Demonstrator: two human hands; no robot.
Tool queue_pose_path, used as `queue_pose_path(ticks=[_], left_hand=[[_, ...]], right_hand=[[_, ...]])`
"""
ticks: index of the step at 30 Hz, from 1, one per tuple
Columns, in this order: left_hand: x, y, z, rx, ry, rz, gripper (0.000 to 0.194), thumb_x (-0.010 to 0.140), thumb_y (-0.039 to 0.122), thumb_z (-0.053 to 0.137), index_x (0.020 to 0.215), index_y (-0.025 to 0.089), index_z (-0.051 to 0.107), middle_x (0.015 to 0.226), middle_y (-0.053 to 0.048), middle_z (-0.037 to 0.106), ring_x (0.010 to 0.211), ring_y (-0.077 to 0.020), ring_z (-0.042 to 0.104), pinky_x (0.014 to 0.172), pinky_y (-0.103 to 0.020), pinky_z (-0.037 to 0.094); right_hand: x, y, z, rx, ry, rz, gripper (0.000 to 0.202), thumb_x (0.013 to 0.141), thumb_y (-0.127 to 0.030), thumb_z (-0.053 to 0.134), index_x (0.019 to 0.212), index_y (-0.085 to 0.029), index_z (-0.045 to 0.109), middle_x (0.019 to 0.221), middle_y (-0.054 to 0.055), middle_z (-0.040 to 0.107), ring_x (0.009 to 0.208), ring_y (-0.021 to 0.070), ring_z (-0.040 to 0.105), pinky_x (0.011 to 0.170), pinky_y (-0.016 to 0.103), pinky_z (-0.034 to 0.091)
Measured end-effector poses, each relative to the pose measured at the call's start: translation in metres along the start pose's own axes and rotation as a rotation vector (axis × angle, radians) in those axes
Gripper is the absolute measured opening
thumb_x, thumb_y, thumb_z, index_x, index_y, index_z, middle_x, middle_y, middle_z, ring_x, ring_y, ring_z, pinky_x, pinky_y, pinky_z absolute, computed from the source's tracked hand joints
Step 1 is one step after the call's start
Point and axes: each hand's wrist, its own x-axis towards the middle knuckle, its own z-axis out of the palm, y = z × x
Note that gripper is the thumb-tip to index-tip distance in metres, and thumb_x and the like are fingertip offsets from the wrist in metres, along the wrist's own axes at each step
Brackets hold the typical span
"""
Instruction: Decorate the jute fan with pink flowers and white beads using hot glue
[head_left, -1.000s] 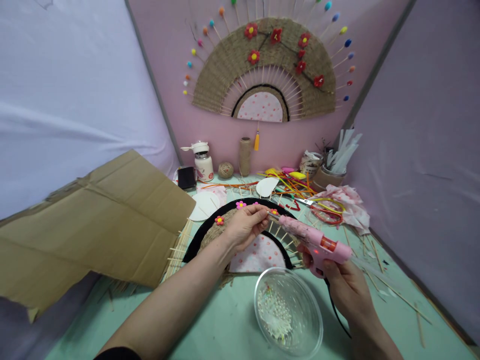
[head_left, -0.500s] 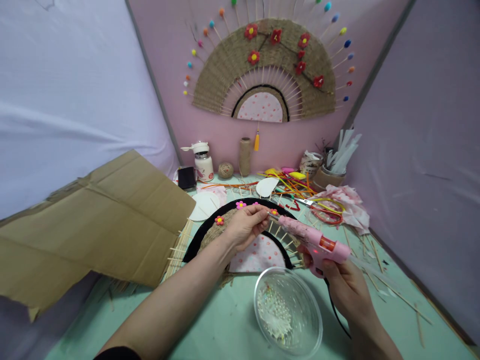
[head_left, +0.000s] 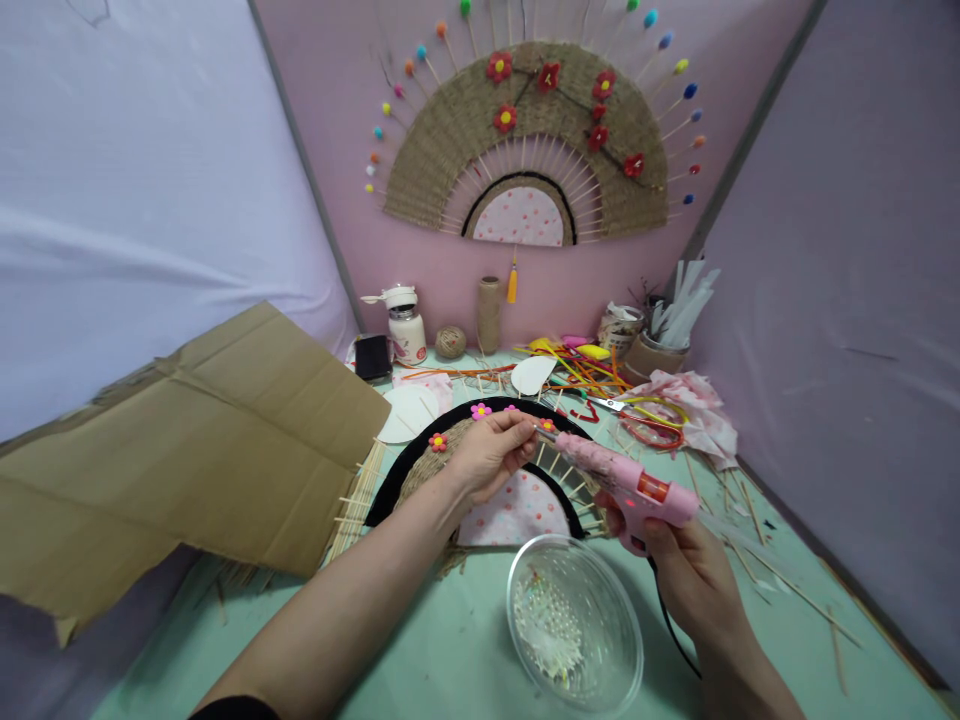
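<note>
My right hand (head_left: pixel 679 560) is wrapped round the handle of a pink glue gun (head_left: pixel 626 485), whose metal nozzle points left. At the nozzle tip, my left hand (head_left: pixel 495 450) is closed in a pinch; what its fingertips hold is too small to name. Beneath my hands lies a half-round woven fan (head_left: pixel 427 470) with a black border, small pink and orange flowers, and a white half-circle (head_left: pixel 517 510) with pink dots. Nearer to me stands a clear plastic bowl (head_left: pixel 577 630) holding small pearly beads.
A cardboard sheet (head_left: pixel 225 430) leans at the left. Behind are a white bottle (head_left: pixel 407 330), twine ball (head_left: pixel 451 342), scissors (head_left: pixel 619 405), coloured stems and a tub of glue sticks (head_left: pixel 660 355). A larger decorated fan (head_left: pixel 420 160) hangs on the pink wall.
</note>
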Motion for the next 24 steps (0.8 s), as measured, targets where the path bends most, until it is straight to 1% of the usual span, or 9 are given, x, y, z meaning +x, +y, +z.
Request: queue_pose_path(ticks=[3,8,15,19,22,24], left_hand=[[0.0,-0.001,-0.001,0.002,-0.01,0.003,0.036,0.051,0.028,0.091,0.069,0.009,0.066,0.057,0.002,0.059,0.053,-0.0032,0.052,0.055,-0.015,0.041],[0.001,0.0,-0.001,-0.009,0.007,0.003,0.038,0.048,0.028,0.092,0.068,0.009,0.066,0.057,0.001,0.059,0.053,-0.0032,0.052,0.054,-0.014,0.042],[0.0,0.001,0.0,-0.015,0.031,-0.001,0.039,0.047,0.027,0.093,0.067,0.009,0.065,0.055,0.002,0.058,0.05,-0.0027,0.051,0.051,-0.013,0.041],[0.001,0.002,-0.001,-0.016,0.047,0.009,0.036,0.051,0.025,0.091,0.069,0.008,0.065,0.06,0.001,0.06,0.051,-0.002,0.051,0.051,-0.013,0.042],[0.001,0.011,-0.005,-0.002,0.066,0.051,0.033,0.054,0.024,0.09,0.07,0.009,0.065,0.064,0.0,0.061,0.052,-0.0016,0.05,0.051,-0.012,0.043],[0.002,0.026,-0.011,0.028,0.088,0.12,0.032,0.054,0.025,0.09,0.069,0.01,0.066,0.064,0.001,0.061,0.053,-0.0017,0.05,0.052,-0.013,0.043]], right_hand=[[0.0,0.003,-0.001,-0.001,0.005,0.003,0.042,0.086,-0.055,0.058,0.086,-0.017,0.075,0.073,0.008,0.07,0.058,0.0171,0.058,0.051,0.027,0.047],[0.0,0.004,0.0,0.002,-0.01,0.022,0.043,0.087,-0.055,0.056,0.088,-0.017,0.076,0.074,0.009,0.07,0.059,0.0175,0.058,0.053,0.027,0.049],[-0.001,0.002,-0.001,-0.001,-0.001,0.023,0.041,0.085,-0.055,0.059,0.086,-0.017,0.076,0.072,0.008,0.07,0.059,0.0179,0.06,0.054,0.028,0.05],[-0.002,0.003,-0.002,0.035,-0.031,0.039,0.042,0.087,-0.055,0.057,0.092,-0.017,0.075,0.073,0.008,0.07,0.06,0.0182,0.059,0.053,0.028,0.048],[-0.003,0.005,-0.004,0.139,-0.04,0.036,0.043,0.089,-0.055,0.054,0.098,-0.018,0.075,0.077,0.009,0.07,0.062,0.0187,0.058,0.054,0.029,0.046],[-0.003,0.005,-0.005,0.212,-0.022,0.032,0.043,0.09,-0.055,0.052,0.099,-0.019,0.074,0.081,0.01,0.07,0.064,0.0191,0.057,0.054,0.03,0.044]])
